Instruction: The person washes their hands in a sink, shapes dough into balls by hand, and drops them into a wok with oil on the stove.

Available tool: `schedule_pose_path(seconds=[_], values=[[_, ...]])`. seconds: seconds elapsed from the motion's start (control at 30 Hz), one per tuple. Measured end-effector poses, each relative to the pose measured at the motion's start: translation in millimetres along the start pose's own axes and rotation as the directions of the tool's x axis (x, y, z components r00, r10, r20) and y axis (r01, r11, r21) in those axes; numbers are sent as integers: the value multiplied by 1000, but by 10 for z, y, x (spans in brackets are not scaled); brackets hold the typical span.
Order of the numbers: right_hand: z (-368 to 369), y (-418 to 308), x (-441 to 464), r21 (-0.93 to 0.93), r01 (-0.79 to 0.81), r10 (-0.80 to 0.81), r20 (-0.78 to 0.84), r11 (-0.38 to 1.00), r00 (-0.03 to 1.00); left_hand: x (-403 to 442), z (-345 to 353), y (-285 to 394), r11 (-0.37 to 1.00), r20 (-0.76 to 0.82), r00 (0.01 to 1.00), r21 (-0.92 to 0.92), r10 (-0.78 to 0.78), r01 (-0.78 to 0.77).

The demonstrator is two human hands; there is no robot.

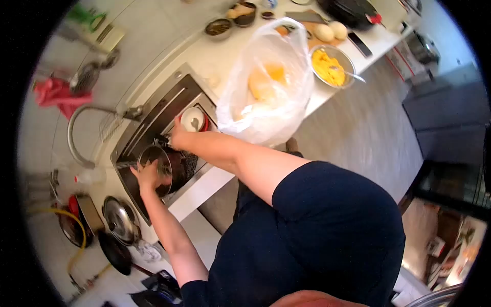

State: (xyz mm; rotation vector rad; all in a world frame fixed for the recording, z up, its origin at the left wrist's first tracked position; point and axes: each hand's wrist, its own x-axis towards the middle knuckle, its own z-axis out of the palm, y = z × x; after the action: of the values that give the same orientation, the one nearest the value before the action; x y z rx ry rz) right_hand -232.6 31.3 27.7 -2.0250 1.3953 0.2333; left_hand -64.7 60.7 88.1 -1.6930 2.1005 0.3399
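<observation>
A round, dark-looking metal pot is in the sink, tilted. My left hand reaches over its rim with the fingers spread, touching the pot. My right hand is at the pot's far side, its fingers closed around a black handle that is partly hidden. Just beyond my right hand, a white bowl with a spoon in it stands on something red in the sink.
The steel sink has a curved faucet at its left. A white plastic bag with yellow contents stands on the counter, beside a bowl of yellow food. A lidded pan and a black wok are at the lower left.
</observation>
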Motion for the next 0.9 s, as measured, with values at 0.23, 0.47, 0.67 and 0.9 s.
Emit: schedule_pose_path(seconds=[0.23,0.47,0.67,0.9], values=[[-454,-360,-1455,-51,273,-272,-374,961,887,-376,-211,176,869,-336,865,198,-374,453],[-570,960,-3314,-213,584,-336,-936,783,109,-919,-264,896,900,-884,381,-90,-269,426],[-50,3697,-4666,-23,-255,84,-912,967,403,-1473,-501,3211,984,-968,180,-164,-174,71],[318,4699,-4991,-208,-393,162,-671,896,723,-1229,-79,5438,688,-929,365,-222,66,-691]])
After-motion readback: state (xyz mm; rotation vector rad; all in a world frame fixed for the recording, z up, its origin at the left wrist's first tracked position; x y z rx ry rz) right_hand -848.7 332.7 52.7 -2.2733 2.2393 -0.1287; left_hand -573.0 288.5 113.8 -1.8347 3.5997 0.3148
